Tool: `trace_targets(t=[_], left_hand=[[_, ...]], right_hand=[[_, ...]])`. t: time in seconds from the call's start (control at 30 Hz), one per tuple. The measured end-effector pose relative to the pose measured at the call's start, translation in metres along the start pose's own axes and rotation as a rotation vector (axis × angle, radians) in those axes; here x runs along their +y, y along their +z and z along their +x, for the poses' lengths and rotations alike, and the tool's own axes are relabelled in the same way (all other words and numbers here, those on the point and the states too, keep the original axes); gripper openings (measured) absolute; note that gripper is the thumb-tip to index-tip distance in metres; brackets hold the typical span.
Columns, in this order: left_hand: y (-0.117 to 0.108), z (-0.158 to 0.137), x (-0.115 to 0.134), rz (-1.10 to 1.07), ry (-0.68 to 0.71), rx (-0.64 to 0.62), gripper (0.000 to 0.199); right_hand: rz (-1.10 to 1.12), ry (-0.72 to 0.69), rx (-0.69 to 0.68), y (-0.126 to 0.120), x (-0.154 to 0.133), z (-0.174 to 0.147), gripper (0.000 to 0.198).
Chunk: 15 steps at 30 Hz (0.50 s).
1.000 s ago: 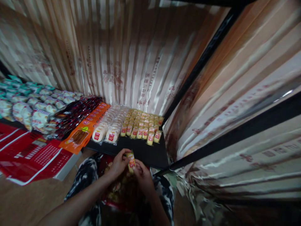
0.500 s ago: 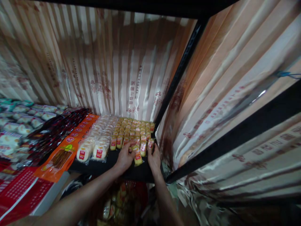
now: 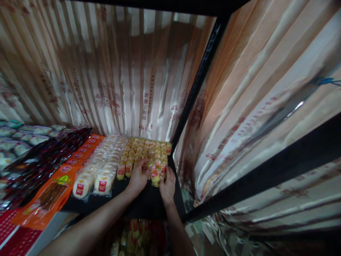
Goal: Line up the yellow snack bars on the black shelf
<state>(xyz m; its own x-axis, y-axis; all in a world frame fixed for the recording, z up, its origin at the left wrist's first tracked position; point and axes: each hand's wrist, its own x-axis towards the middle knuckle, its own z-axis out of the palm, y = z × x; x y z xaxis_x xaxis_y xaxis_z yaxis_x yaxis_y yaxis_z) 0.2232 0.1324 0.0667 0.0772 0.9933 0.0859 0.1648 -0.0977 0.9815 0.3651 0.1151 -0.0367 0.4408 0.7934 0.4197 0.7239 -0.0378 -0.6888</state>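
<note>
My left hand (image 3: 138,176) is just left of a small yellow wrapped cake (image 3: 155,175) with a red label, its thumb and fingers apart and holding nothing visible. On the other side, my right hand (image 3: 168,185) lies with outstretched fingers against the right edge of the front packets, thumb close to that same cake. Behind both hands, rows of similar yellow wrapped cakes (image 3: 146,145) cover the back right of the black shelf (image 3: 133,202). The left fingertips partly hide some of these packets.
Left of the yellow rows stand clear-wrapped white round cakes (image 3: 103,185), orange snack packs (image 3: 53,192) and dark glossy packets (image 3: 39,156). A black upright post (image 3: 197,89) rises at the shelf corner. Below, more yellow packets (image 3: 133,234) sit in shadow. Printed curtains (image 3: 119,71) hang behind.
The yellow cake my left hand was gripping now rests at the front of the rows, and the left fingers have come off it. My right hand has moved down along the packets' side.
</note>
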Motion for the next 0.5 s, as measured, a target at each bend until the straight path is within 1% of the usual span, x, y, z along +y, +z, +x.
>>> trace_targets(t=[0.1, 0.23, 0.37, 0.43, 0.5], left_hand=[[0.017, 0.02, 0.016, 0.011, 0.046, -0.005, 0.032], [0.053, 0.049, 0.028, 0.047, 0.124, -0.011, 0.034], [0.088, 0.075, 0.028, 0.169, 0.241, -0.063, 0.036], [0.099, 0.085, 0.026, 0.236, 0.296, -0.085, 0.037], [0.108, 0.094, 0.023, 0.278, 0.322, -0.111, 0.038]], right_hand=[[0.0, -0.02, 0.008, 0.001, 0.0, -0.001, 0.049], [0.03, -0.013, 0.034, -0.001, -0.001, -0.002, 0.051], [0.092, 0.0, 0.086, -0.001, 0.0, -0.003, 0.055], [0.105, 0.015, 0.073, -0.001, 0.001, -0.003, 0.056], [0.105, 0.026, 0.04, -0.001, 0.003, -0.003, 0.056]])
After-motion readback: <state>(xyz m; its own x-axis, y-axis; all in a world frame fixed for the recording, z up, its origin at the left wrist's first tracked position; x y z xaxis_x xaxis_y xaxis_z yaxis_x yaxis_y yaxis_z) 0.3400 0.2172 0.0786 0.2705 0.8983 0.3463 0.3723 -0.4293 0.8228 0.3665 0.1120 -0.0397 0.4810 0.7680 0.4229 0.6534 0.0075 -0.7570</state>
